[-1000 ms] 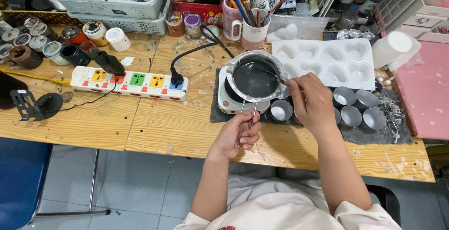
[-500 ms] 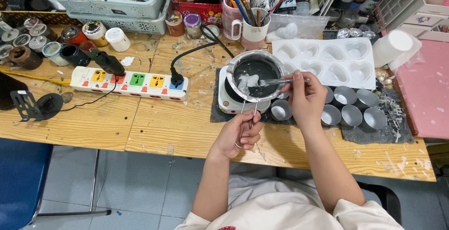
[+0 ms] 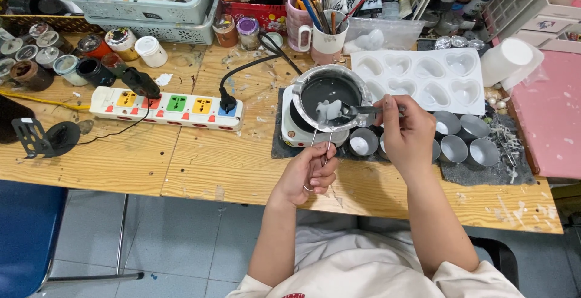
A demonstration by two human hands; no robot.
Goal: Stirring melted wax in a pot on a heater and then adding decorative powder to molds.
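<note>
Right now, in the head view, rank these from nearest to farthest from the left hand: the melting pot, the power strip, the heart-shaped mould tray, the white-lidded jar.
Measured from the left hand, which grips the pot's wire handle:
1. Melting pot, straight above the hand on the small hotplate.
2. Power strip, to the left on the wooden table.
3. Heart-shaped mould tray, upper right.
4. White-lidded jar, far upper left.

The single head-worn camera is looking steeply down from above the seated person, facing the wooden table (image 3: 200, 171) at arm's length; no second view is sharing the scene.
</note>
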